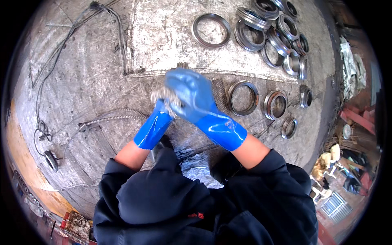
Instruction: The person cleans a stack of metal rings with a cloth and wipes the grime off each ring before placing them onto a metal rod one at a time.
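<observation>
My two hands, in blue rubber gloves, meet in front of me. My right hand (188, 92) is curled over the top, blurred by motion; what lies in it is hidden. Beneath and beside it my left hand (162, 109) is mostly covered, its fingers closed round a shaggy, grey-beige bundle like a frayed rag (162, 96). Past the right knuckles shows a short, dark, bristly end (182, 65), too little of it to name. A metal ring (243, 98) lies nearest to my right hand, apart from it.
Several shiny metal rings (249, 36) are heaped at the far right, and one ring (211, 30) lies alone on a pale sheet (163, 36). Steel wire rope (118, 115) runs across the stained floor at left. Clutter (335, 163) stands beyond the right edge.
</observation>
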The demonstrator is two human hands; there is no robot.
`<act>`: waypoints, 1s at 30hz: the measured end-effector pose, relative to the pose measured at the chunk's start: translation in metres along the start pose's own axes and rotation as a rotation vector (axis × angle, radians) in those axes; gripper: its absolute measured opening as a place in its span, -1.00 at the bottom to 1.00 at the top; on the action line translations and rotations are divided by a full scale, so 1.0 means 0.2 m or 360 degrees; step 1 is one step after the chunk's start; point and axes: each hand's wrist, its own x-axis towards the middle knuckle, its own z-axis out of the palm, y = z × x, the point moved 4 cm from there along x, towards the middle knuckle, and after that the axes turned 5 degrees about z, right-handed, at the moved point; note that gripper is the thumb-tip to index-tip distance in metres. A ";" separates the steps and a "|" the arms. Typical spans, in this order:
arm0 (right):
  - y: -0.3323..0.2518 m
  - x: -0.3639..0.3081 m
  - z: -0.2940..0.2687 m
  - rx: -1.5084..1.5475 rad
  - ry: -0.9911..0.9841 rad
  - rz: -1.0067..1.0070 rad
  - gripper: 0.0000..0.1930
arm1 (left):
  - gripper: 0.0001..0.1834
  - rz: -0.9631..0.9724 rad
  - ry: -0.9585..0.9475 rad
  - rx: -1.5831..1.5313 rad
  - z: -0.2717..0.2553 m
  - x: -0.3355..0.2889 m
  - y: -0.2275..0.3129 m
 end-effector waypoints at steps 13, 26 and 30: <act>0.51 0.31 0.09 0.0146 -0.0486 0.1214 -0.69 | -0.62 -0.0181 -0.0469 0.0737 0.64 -0.23 -0.16; 0.28 0.06 0.03 0.0703 0.0101 0.0585 -0.75 | -0.69 -0.0470 -0.0393 -0.0016 0.58 -0.20 -0.21; 0.35 0.30 0.03 0.0159 -0.0384 0.1505 -0.52 | -0.70 -0.0375 -0.0079 0.0741 0.50 -0.15 -0.20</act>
